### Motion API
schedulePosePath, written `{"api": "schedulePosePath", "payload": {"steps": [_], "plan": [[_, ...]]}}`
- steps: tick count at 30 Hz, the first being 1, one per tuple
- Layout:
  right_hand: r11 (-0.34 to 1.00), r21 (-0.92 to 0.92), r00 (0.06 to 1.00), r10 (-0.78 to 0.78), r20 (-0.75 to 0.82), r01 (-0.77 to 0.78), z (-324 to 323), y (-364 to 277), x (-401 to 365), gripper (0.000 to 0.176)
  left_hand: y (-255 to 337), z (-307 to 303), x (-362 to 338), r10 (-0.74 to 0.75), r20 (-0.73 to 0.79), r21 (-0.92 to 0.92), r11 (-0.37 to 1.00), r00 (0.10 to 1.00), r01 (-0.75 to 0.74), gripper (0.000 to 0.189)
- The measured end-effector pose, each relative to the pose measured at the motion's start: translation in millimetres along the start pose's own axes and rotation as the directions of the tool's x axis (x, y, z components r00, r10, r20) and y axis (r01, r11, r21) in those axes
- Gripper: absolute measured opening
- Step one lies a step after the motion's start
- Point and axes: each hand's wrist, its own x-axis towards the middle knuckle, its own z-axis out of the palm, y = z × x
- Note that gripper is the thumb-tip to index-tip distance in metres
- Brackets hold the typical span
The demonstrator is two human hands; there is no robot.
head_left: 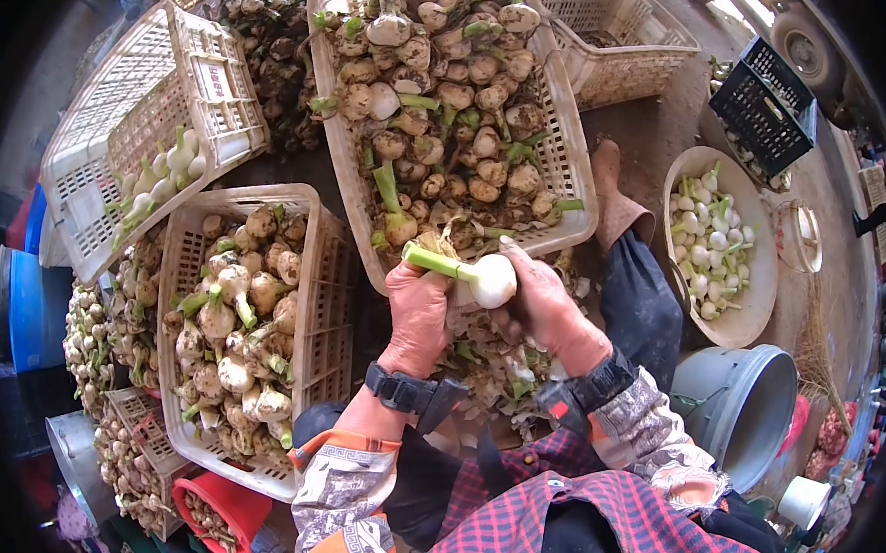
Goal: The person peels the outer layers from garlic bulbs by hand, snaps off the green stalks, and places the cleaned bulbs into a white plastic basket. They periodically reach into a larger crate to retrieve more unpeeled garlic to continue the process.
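Note:
A garlic bulb with a smooth white skin and a short green stem is held between both hands, over the near edge of a large crate. My left hand is closed around its stem, near the cut green end. My right hand grips the bulb's right side with the thumb on top; its other fingers are partly hidden beneath. The large crate in front is full of soil-stained garlic with dry skins. Below the hands, loose peelings cover the ground between the legs.
Another crate of unpeeled garlic stands at left, with a tilted crate behind it holding some clean bulbs. To the right are a wide basin of white garlic, a grey bucket and a black crate. A red bucket sits lower left.

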Motion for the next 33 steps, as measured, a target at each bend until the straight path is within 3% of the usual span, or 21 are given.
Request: {"api": "schedulePosePath", "payload": {"steps": [1, 3, 4, 6, 8, 9, 10, 11, 12, 13, 14, 15, 16, 17, 19, 20, 21, 24, 27, 29, 33], "plan": [[0.924, -0.296, 0.946, -0.293, -0.139, 0.243, 1, -1, -1, 0.040, 0, 1, -1, -0.051, -0.029, -0.001, 0.999, 0.998, 0.051, 0.021], [0.394, -0.819, 0.571, -0.815, -0.102, 0.417, 9, -6, -1, 0.038, -1, 1, 2, -0.084, -0.081, 0.015, 0.996, 0.993, 0.086, 0.021], [0.396, -0.765, 0.520, -0.849, -0.094, 0.507, 18, -9, -12, 0.038, -2, 1, 3, -0.088, -0.090, 0.014, 0.996, 0.992, 0.090, 0.022], [-0.004, -0.908, 0.410, -0.891, 0.193, 0.420, 31, -1, -24, 0.036, -7, -1, -1, -0.119, -0.009, -0.020, 0.993, 0.993, 0.119, 0.022], [0.146, -0.876, 0.474, -0.874, 0.104, 0.461, 29, 10, -12, 0.033, -8, 1, -4, -0.143, 0.183, -0.088, 0.983, 0.973, 0.161, 0.021], [0.220, -0.852, 0.505, -0.861, 0.058, 0.475, 28, 16, -7, 0.031, -11, 10, -7, -0.174, 0.063, -0.071, 0.981, 0.983, 0.179, 0.021], [0.599, -0.577, 0.682, -0.725, -0.096, 0.555, 13, 18, 9, 0.032, -15, 7, -5, -0.211, 0.016, -0.086, 0.974, 0.977, 0.211, 0.022], [0.855, -0.182, 0.847, -0.512, -0.143, 0.486, 1, 22, 22, 0.032, -17, 2, -4, -0.245, -0.033, -0.103, 0.965, 0.969, 0.241, 0.024], [0.779, 0.161, 0.789, -0.563, -0.248, 0.606, -8, 23, 30, 0.036, -12, -1, -4, -0.247, -0.056, -0.089, 0.966, 0.967, 0.241, 0.024], [0.737, 0.279, 0.788, -0.580, -0.205, 0.615, -20, 9, 19, 0.040, -8, -5, -4, -0.248, -0.078, -0.080, 0.967, 0.965, 0.242, 0.025], [0.716, 0.241, 0.754, -0.600, -0.268, 0.655, -26, -5, 15, 0.042, -9, -12, -6, -0.314, -0.079, 0.081, 0.944, 0.946, 0.320, 0.022], [0.687, 0.199, 0.707, -0.623, -0.335, 0.699, -30, -17, 11, 0.045, -14, -22, -10, -0.353, 0.127, 0.520, 0.820, 0.927, 0.241, 0.024], [0.720, 0.156, 0.730, -0.626, -0.273, 0.676, -35, -22, 4, 0.046, -22, -25, -19, -0.239, 0.414, 0.738, 0.653, 0.879, -0.170, 0.029], [0.752, 0.108, 0.754, -0.622, -0.210, 0.650, -39, -25, -3, 0.048, -24, -20, -25, -0.213, 0.674, 0.725, 0.376, 0.707, -0.578, 0.034], [0.784, -0.021, 0.776, -0.618, -0.126, 0.621, -42, -24, -12, 0.050, -20, -8, -34, -0.468, 0.525, 0.845, 0.184, 0.711, -0.503, 0.046], [0.783, -0.092, 0.776, -0.622, -0.105, 0.616, -42, -20, -14, 0.050, -15, -3, -28, -0.454, 0.520, 0.854, 0.308, 0.723, -0.420, 0.043], [0.778, -0.156, 0.778, -0.623, -0.080, 0.608, -39, -15, -16, 0.051, -12, 3, -21, -0.414, 0.441, 0.835, 0.514, 0.796, -0.196, 0.044], [0.747, -0.177, 0.757, -0.653, -0.010, 0.641, -23, -1, -13, 0.047, 5, 25, -16, -0.174, 0.255, 0.559, 0.829, 0.951, 0.002, 0.025], [0.748, -0.244, 0.768, -0.640, -0.020, 0.617, -10, 9, -11, 0.028, 4, 20, -15, -0.288, 0.258, 0.517, 0.848, 0.922, 0.120, 0.023], [0.713, -0.359, 0.767, -0.641, 0.015, 0.603, -11, 17, -6, 0.034, 3, 15, -16, -0.341, 0.274, 0.535, 0.831, 0.899, 0.153, 0.020], [0.403, -0.665, 0.609, -0.787, 0.099, 0.629, -7, 18, -4, 0.031, -2, 10, -22, -0.353, 0.294, 0.480, 0.858, 0.888, 0.183, 0.019]]}}
